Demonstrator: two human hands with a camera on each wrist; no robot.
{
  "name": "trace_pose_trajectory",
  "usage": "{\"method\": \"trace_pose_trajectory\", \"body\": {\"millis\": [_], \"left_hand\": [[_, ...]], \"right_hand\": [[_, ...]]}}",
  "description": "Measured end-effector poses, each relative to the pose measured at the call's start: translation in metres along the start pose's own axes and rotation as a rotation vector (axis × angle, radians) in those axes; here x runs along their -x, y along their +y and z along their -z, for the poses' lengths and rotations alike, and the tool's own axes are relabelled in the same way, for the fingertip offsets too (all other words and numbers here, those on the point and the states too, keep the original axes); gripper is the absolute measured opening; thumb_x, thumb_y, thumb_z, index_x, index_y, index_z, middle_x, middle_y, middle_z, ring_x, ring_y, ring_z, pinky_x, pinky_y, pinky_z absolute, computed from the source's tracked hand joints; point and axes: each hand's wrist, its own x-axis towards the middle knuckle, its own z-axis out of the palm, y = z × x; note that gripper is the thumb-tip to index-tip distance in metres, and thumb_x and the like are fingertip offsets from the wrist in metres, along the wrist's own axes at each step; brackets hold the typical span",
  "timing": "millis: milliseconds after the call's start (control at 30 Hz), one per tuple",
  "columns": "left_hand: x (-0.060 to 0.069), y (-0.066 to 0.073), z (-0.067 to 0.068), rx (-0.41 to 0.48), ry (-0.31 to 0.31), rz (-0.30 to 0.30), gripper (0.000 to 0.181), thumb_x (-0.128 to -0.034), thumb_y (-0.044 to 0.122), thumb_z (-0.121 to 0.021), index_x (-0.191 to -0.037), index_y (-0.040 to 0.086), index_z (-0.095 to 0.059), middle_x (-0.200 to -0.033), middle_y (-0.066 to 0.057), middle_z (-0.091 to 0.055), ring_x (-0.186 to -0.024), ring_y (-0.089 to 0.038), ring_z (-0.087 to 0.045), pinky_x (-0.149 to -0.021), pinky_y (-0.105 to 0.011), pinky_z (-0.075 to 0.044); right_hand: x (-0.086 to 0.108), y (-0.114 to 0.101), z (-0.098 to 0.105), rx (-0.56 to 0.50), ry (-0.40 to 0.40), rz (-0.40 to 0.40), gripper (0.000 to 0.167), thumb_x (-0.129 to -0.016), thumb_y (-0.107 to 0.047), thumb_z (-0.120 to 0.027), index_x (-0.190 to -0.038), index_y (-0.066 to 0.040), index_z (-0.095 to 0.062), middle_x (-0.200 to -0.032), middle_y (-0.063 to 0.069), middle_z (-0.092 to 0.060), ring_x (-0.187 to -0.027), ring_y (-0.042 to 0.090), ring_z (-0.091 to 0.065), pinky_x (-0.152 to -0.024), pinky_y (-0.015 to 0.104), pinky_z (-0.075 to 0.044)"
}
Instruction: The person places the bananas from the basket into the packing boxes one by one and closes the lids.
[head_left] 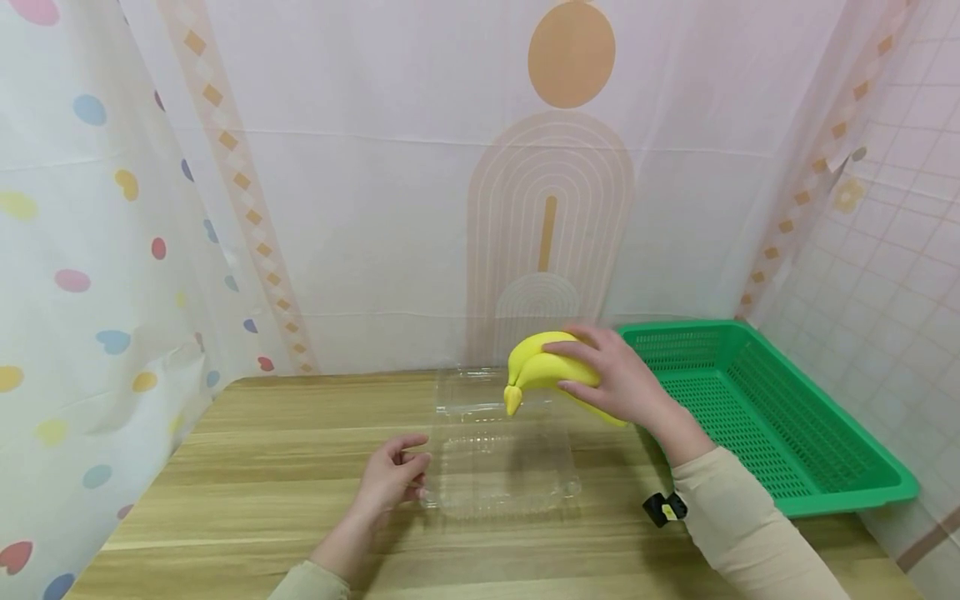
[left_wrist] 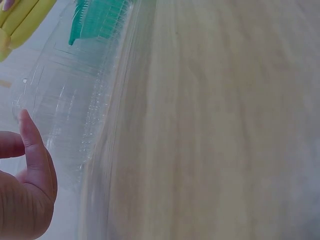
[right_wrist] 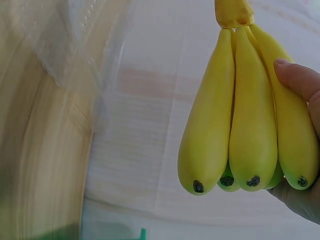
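Observation:
My right hand (head_left: 618, 379) grips a yellow bunch of bananas (head_left: 551, 367) from above, holding it over a clear plastic clamshell box (head_left: 502, 475). In the right wrist view, the bananas (right_wrist: 252, 115) show dark tips and a joined stem, with the thumb lying along one side. The box stands on the table with its lid (head_left: 472, 387) folded back toward the curtain. At the box's left front corner is my left hand (head_left: 390, 475), its fingers loosely bent; whether they touch the plastic is hard to tell. In the left wrist view, the box wall (left_wrist: 65, 100) lies beyond the thumb.
A green plastic basket (head_left: 825, 400) stands on the right side of the wooden table (head_left: 285, 467), partly behind the right forearm. A black device (head_left: 663, 508) sits at the right wrist. Patterned curtains (head_left: 375, 208) hang behind the table and along both sides.

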Motion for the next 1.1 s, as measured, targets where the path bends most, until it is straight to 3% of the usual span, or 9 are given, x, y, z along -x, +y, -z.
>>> {"method": "trace_pose_trajectory", "body": {"millis": [533, 1100], "left_hand": [[0.002, 0.001, -0.002, 0.004, 0.007, -0.001, 0.040, -0.0919, -0.006, -0.060, -0.131, -0.010, -0.052, -0.084, -0.008, -0.054, -0.063, -0.014, -0.056, -0.050, -0.021, -0.053], [0.001, -0.002, -0.001, -0.001, 0.012, -0.010, 0.040, -0.0922, -0.005, -0.061, -0.131, -0.010, -0.053, -0.084, -0.009, -0.055, -0.064, -0.016, -0.056, -0.050, -0.022, -0.053]], "right_hand": [[-0.005, -0.023, -0.040, -0.020, -0.108, 0.043, 0.046, -0.086, -0.028, -0.079, -0.129, -0.024, -0.064, -0.136, 0.012, -0.054, -0.119, 0.033, -0.052, -0.094, 0.052, -0.047], [-0.006, -0.042, -0.072, 0.027, -0.236, 0.056, 0.046, -0.090, -0.036, -0.074, -0.133, -0.030, -0.061, -0.142, 0.008, -0.051, -0.122, 0.030, -0.051, -0.101, 0.048, -0.045]]}}
